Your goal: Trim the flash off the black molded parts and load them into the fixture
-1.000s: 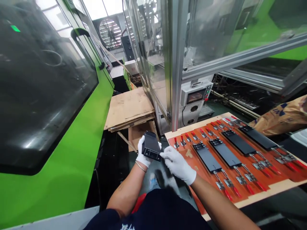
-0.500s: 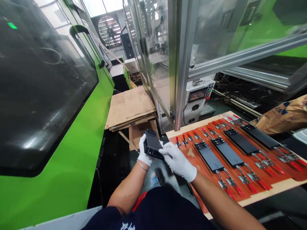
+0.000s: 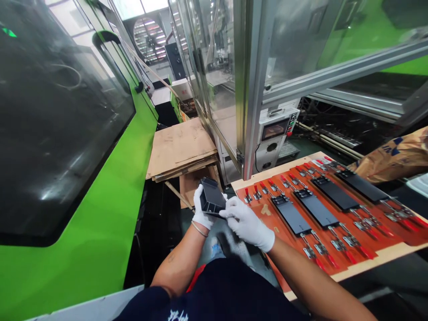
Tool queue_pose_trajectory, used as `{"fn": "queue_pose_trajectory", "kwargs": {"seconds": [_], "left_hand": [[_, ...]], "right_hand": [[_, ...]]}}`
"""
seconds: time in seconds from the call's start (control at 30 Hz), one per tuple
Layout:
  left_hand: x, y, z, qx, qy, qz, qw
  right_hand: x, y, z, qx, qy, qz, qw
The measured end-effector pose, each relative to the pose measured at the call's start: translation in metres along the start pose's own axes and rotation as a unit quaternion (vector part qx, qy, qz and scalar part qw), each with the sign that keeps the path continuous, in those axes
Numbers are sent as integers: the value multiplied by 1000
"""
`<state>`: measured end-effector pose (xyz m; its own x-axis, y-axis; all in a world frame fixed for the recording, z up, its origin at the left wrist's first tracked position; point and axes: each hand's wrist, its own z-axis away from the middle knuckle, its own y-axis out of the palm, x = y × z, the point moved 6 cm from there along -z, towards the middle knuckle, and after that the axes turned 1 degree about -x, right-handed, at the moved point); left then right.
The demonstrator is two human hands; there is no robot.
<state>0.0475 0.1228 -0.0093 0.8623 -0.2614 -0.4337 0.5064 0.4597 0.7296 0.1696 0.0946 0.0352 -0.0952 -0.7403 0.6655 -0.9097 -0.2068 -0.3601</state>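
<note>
A black box-shaped plastic part (image 3: 214, 197) is held in front of my body, with a flat top face and ribs or openings along its lower end. My left hand (image 3: 202, 211), in a white glove, wraps round its left side and underside. At the part's lower right corner is my right hand (image 3: 245, 223), also gloved in white. Its fingers are bent and pressed together against the edge; whatever lies between them is hidden. To the right, several flat black panels (image 3: 321, 208) lie between toggle clamps with red handles (image 3: 331, 261) on a red-brown board (image 3: 264, 223).
Stacked cardboard sheets (image 3: 182, 147) lie beyond my hands. A green machine (image 3: 133, 151) with a dark window stands close on the left. An aluminium post (image 3: 250, 89) rises ahead beside clear panels. A brown sack (image 3: 394, 156) sits at the far right.
The black part has tilted slightly, showing more of its ribbed lower end. My right hand has shifted a little left and up along its edge. My left hand keeps its hold.
</note>
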Motion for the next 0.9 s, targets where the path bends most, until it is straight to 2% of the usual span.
{"fn": "queue_pose_trajectory", "kwargs": {"seconds": [0.07, 0.2, 0.33, 0.47, 0.63, 0.8, 0.9], "left_hand": [[2, -1, -1, 1, -6, -1, 1000], [3, -1, -1, 10, -5, 5, 1000], [4, 6, 2, 9, -10, 4, 1000], [3, 14, 4, -3, 2, -1, 1000], [4, 23, 6, 10, 5, -4, 1000], [8, 28, 9, 13, -14, -23, 1000], [8, 27, 6, 15, -9, -9, 1000]], "right_hand": [[0, -3, 0, -25, 1, -11, 1000], [-1, -2, 0, -2, 12, -6, 1000], [0, -8, 0, -25, 23, -7, 999], [3, -8, 0, 3, 14, 1, 1000], [-1, -21, -4, -67, 22, 20, 997], [5, -21, -7, -21, -19, 23, 999], [6, -24, -7, -39, -4, 7, 999]]}}
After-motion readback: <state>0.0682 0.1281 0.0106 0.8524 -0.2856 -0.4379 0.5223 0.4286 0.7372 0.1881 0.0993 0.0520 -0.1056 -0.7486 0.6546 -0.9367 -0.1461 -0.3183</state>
